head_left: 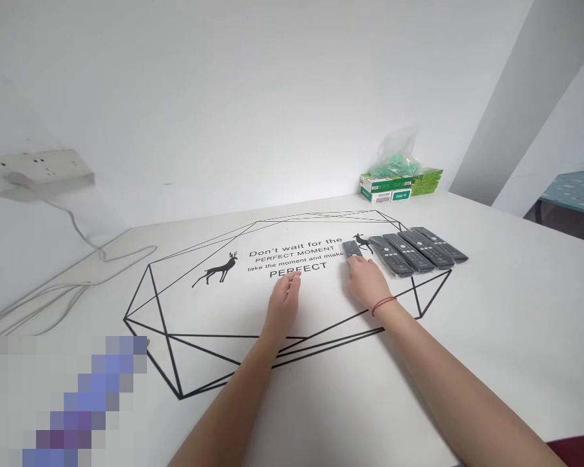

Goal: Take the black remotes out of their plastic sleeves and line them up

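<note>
My right hand [366,280], with a red string on its wrist, is closed on a dark remote control [352,250] in clear wrap. The remote's upper end shows beyond my fingers; the rest is hidden under the hand. To the right of it, several wrapped black remotes [413,251] lie side by side in a slanted row on the white table. My left hand [285,294] rests over the printed lettering, its fingers pressed together, and whether anything small is inside them cannot be seen.
Green and white boxes [389,188] with a clear plastic bag [396,152] on top stand at the table's back right. White cables [85,259] run across the left side from a wall socket [39,170]. The white table [506,311] bears black printed lines and deer.
</note>
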A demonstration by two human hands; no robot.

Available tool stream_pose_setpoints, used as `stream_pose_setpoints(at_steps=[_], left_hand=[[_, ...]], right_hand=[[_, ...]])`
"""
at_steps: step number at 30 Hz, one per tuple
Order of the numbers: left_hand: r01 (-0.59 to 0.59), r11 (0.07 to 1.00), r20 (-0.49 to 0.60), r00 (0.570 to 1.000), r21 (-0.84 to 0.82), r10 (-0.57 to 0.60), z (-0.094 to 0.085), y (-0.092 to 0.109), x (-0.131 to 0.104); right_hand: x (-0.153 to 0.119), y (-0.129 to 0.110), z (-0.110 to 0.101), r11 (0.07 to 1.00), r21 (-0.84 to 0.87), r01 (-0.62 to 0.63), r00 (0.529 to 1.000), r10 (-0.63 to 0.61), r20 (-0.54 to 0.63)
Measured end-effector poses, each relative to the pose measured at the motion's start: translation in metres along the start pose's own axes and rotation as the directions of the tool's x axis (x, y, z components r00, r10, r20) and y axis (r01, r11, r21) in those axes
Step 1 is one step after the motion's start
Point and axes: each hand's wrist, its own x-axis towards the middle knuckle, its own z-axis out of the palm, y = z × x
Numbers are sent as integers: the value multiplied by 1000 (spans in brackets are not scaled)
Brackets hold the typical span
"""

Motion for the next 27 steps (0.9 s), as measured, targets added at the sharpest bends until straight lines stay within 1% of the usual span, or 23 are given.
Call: stream_pose_setpoints(at_steps=[2, 4, 6, 8, 9, 11, 13, 15, 17, 19, 22, 23, 25, 27], left_hand=[[-4, 1000, -2, 1000, -25, 4, 0, 2, -1], [-5, 999, 3, 1000, -37, 5, 1, 4, -3], [0, 1000, 16, 1000, -28, 0, 2, 5, -5], [14, 999, 21, 1000, -30, -14, 4, 5, -5], [36, 997, 20, 999, -61, -35, 4, 5, -5], [106, 977, 29, 994, -184, -102, 5, 5, -4], [181, 930, 65, 983, -320, -169, 4, 5, -1], [235, 883, 113, 972, -405, -207, 1, 6, 2], [268, 847, 147, 963, -458, -225, -1, 7, 2], [282, 810, 159, 959, -514, -234, -2, 9, 1], [258, 756, 150, 966, -602, -211, -3, 11, -2], [246, 737, 143, 969, -629, -201, -4, 11, -2], [221, 710, 117, 974, -669, -193, -6, 13, -1], [203, 702, 78, 975, -683, -207, -8, 15, 0]], right_hand=[[4, 3, 0, 992, 122, -30, 999, 33, -25], [9, 5, 0, 961, 266, -67, 996, 81, -42], [13, 2, 1, 899, 426, -98, 992, 121, -25], [12, -6, 3, 800, 587, -124, 991, 127, 37], [10, -13, 5, 740, 659, -137, 990, 114, 79], [2, -28, 9, 611, 775, -159, 986, 59, 156], [-9, -42, 14, 502, 847, -176, 978, -10, 209], [-18, -52, 17, 429, 883, -190, 967, -75, 245], [-25, -57, 20, 396, 897, -195, 956, -126, 264], [-28, -57, 21, 399, 899, -181, 952, -159, 263], [-28, -55, 20, 440, 890, -121, 955, -194, 225], [-28, -54, 19, 483, 874, -59, 958, -218, 185], [-29, -53, 19, 610, 779, 145, 951, -303, 60], [-31, -52, 20, 708, 611, 354, 910, -412, -49]])
